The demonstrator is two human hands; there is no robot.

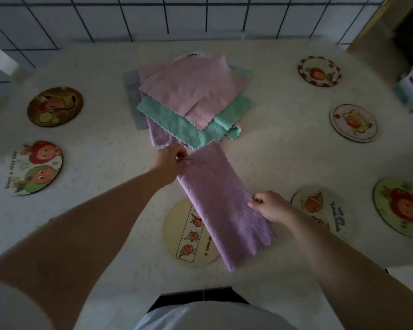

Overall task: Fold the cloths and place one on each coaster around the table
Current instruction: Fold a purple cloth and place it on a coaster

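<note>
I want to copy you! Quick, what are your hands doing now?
Left hand: pinching the far end of the purple cloth.
Right hand: pinching the same cloth's right edge.

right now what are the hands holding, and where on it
Both hold the folded purple cloth: the left hand pinches its far end by the pile, and the right hand pinches its right long edge.

The pale speckled table (284, 163) lies bare at 3 o'clock of the centre. The stack of pink, mint and purple cloths (188, 96) blocks 12 o'clock. Round printed coasters (55, 106) line 9 o'clock.
</note>
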